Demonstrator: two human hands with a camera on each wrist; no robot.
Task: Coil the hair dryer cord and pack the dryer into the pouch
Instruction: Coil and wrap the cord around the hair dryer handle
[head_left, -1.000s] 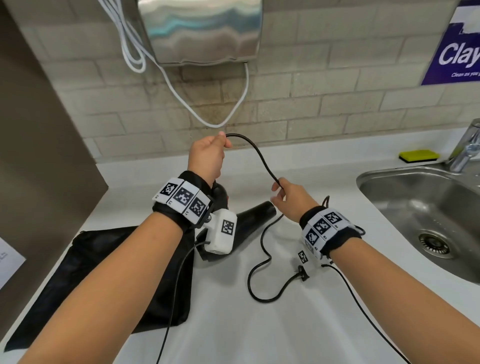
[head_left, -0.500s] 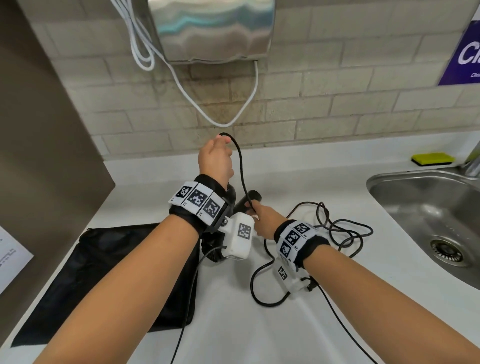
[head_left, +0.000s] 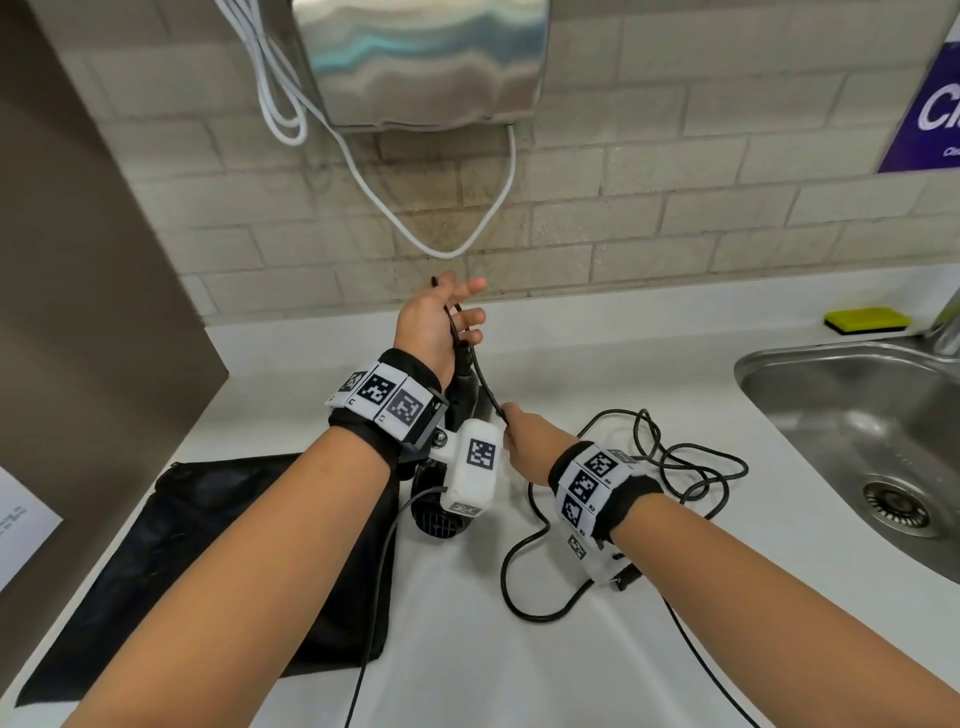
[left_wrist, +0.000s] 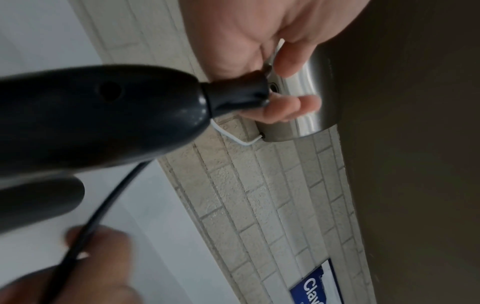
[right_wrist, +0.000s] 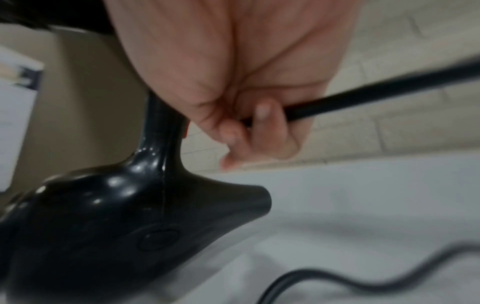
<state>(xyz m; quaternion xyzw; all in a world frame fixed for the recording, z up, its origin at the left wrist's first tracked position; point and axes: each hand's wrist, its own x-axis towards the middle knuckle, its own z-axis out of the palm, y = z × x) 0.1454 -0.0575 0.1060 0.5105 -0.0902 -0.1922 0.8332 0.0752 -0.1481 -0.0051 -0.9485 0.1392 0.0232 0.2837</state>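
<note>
The black hair dryer (head_left: 441, 519) stands on the white counter with its handle (left_wrist: 91, 115) pointing up under my left wrist. My left hand (head_left: 462, 306) holds the black cord (head_left: 691, 467) just past the handle's end, some fingers curled round it and the index finger straighter. My right hand (head_left: 511, 423) pinches the cord (right_wrist: 376, 90) beside the handle, close to the dryer body (right_wrist: 103, 216). The remaining cord lies in loose loops right of my right wrist. The black pouch (head_left: 208, 571) lies flat at the left, partly under my left forearm.
A steel sink (head_left: 857, 431) is set in the counter at the right, with a faucet (head_left: 948, 322) and a yellow sponge (head_left: 867, 319) behind it. A wall hand dryer (head_left: 426, 62) with a white cable (head_left: 447, 249) hangs above. A brown panel (head_left: 78, 312) bounds the left.
My right hand has carried the cord leftward, down to the dryer's handle. The left hand's fingers have loosened and spread a little around the cord.
</note>
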